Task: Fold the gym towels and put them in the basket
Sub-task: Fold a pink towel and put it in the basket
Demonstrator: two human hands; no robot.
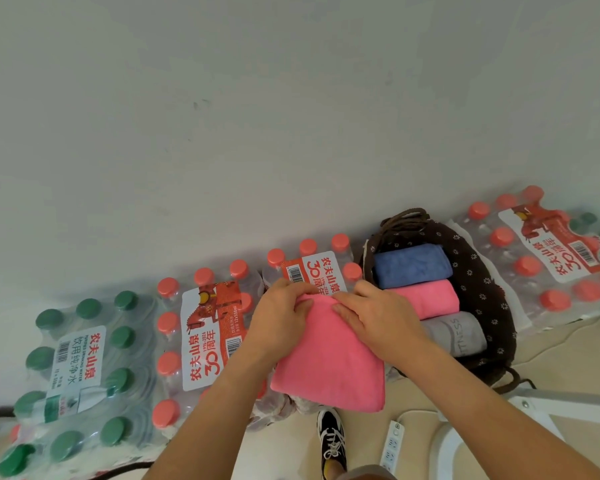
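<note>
The folded salmon-pink microfibre towel (329, 368) lies on top of shrink-wrapped packs of red-capped water bottles (201, 327), which seem to serve as the folding surface, just left of the dark brown flower-print fabric basket (482, 282). The left hand (281, 313) and right hand (374, 317) meet at the towel's far edge, fingers curled narrow and pinching the cloth there, probably to square the fold or lift the bundle across. The basket already holds a blue towel (413, 266), a second pink towel (426, 297) and a grey printed towel (454, 334), packed side by side, likely so each stays folded. Both thumbs are tucked out of sight, so how deep the grip goes is unclear. The hands hide the far edge, and how many layers it has cannot be made out. A pack of green-capped bottles (80, 358) is cut off at the left.
</note>
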